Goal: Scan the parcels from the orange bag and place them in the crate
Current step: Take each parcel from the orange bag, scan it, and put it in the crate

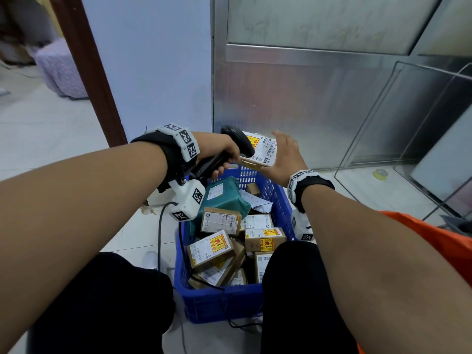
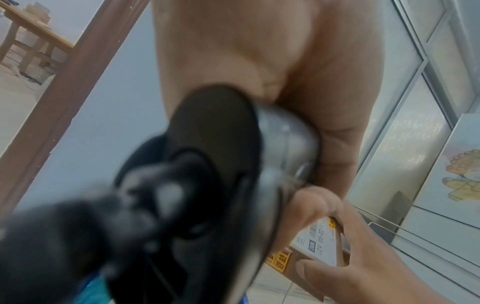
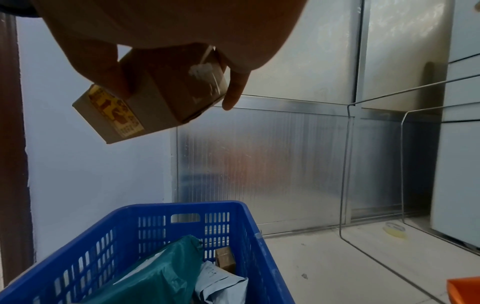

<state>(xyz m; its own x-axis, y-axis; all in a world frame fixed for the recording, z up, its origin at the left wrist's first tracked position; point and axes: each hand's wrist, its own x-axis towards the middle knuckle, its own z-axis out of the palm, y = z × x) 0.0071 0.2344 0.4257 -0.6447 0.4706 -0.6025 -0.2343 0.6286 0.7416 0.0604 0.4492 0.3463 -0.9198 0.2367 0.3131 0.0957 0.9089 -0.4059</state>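
- The right hand (image 1: 283, 159) pinches a small cardboard parcel (image 1: 260, 149) between thumb and fingers, holding it in the air above the far end of the blue crate (image 1: 219, 300), label face turned up and toward the left.
- The left hand (image 1: 219, 152) is wrapped round the grip of a black handheld scanner (image 1: 238, 141), whose head sits just beside the parcel's label, almost touching its near edge. The scan turns on this: the parcel lies directly to the right of the scanner's nose, long axis running away from the person.
- I judge the scan to be under way or about to fire; after it, the parcel only needs lowering, since the crate lies straight beneath the right hand.
- The crate already holds many boxes and a green mailer bag (image 1: 224, 195). The orange bag (image 1: 439, 241) lies at the person's right, beside the right forearm.
- On the held parcel's white label, digits that look like "22-00 621" can be read; a yellow and red fragile-type sticker sits at one end, its characters too small to make out. Similar yellow stickers mark boxes in the crate.
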